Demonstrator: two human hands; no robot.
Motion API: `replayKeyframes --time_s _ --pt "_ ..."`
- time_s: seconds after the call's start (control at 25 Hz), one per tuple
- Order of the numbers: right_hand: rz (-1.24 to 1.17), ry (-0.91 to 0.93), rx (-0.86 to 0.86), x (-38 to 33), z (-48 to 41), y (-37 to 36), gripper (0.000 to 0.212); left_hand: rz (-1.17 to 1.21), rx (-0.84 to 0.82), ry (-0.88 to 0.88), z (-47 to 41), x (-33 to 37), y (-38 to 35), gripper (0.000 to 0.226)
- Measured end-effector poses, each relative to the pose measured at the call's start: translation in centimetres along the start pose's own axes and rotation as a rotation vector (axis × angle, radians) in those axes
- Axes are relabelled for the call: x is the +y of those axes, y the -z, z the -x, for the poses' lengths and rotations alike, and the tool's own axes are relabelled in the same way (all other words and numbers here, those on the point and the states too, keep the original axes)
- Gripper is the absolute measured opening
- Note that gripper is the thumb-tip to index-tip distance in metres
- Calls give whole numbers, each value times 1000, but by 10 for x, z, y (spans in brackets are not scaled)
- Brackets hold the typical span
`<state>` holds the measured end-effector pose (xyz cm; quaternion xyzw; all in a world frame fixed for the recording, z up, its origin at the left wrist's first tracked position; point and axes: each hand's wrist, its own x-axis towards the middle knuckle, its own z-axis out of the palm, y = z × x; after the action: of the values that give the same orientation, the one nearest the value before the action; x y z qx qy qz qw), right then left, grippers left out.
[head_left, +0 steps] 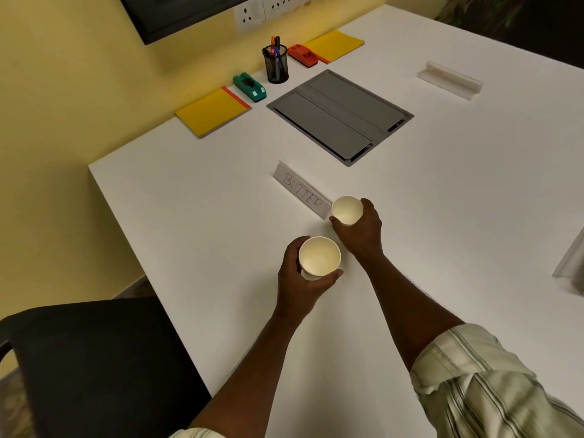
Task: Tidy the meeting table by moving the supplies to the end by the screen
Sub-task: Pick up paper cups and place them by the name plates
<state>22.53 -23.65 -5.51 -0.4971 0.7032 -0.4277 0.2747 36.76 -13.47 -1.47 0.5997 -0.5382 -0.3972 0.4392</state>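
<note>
Holding: the left hand (305,279) is wrapped round a white paper cup (319,257), fingers on the far wall and thumb on the near one; the right hand (358,227) is closed on a second paper cup (346,210), gripped from below and behind.
View: head camera only, looking down the desk (177,210) toward the wall.
Cups: both upright, mouths open, nothing visible inside; near each other but not touching; whether they rest on the desk or hang just above it I cannot tell.
Position: both cups sit mid-desk, well apart from the screen end.
Screen end: dark screen (177,14) on the yellow wall; below it, two yellow notepads (212,112) (335,45), a green tape dispenser (250,86), a red one (303,55) and a mesh pen holder (276,67) with pens.
Between: a grey cable hatch (339,116) set flush in the desk.
Step in hand: by my reckoning, carrying the two cups to join the supplies by the screen; most of the stationery looks placed already.
Next move calls for: a long forward reach past the hatch, cups kept level, set down in a free patch near the pen holder without knocking it.
Writing: a clear name stand (301,191) just beside the right-hand cup reads "BUTTER", handwritten.
Other stands: one further stand (450,79) lies far right, no writing legible.
Brands: none readable.
Seat: a dark chair (94,365) at the near left.
</note>
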Motion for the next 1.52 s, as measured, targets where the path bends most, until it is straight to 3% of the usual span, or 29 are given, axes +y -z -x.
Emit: replayKeyframes --time_s 0.52,0.76,1.16,1.52 --pt "18 -47 31 23 4 -11 68 12 30 6 -2 -13 6 85" --pt "8 -132 -80 22 7 -7 124 7 45 14 3 -10 10 84" --pt "-6 -135 -65 17 87 50 99 -22 5 -15 47 38 4 84" --pt "-149 74 -459 -15 194 118 81 15 -24 15 125 59 10 76"
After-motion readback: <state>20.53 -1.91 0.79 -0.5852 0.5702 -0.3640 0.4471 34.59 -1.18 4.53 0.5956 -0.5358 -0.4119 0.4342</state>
